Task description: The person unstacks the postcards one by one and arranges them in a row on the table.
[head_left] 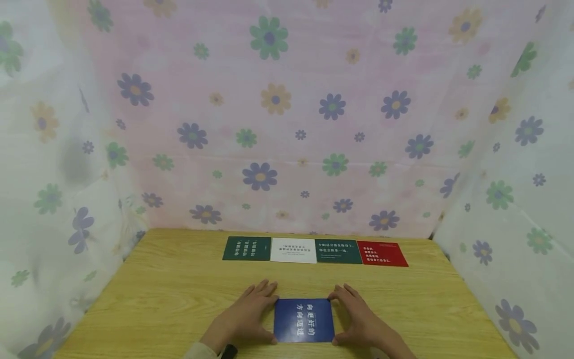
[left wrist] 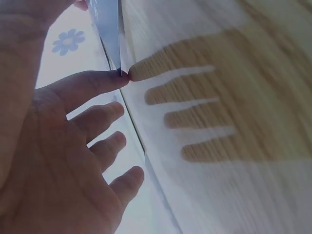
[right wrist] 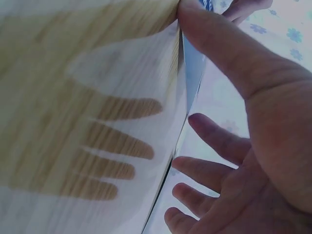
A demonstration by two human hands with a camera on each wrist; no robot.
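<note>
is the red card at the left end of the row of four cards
No, the red card lies at the right end of the row; a dark green card is at the left end.

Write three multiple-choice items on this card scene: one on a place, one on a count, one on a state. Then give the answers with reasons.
1. Where does the blue card lie?
A. At the table's near edge, between both hands
B. In the far row
C. On the curtain

2. How many cards form the far row?
A. Two
B. Four
C. Six

3. How do the hands meet the blue card?
A. One lifts it high
B. Both are clenched away from it
C. Each touches one side edge while it lies on the table

Answers: 1 A, the left hand and right hand flank it on the wooden table. 2 B, dark green card, white card, second dark green card, red card. 3 C, fingers touch its left and right edges.
</note>
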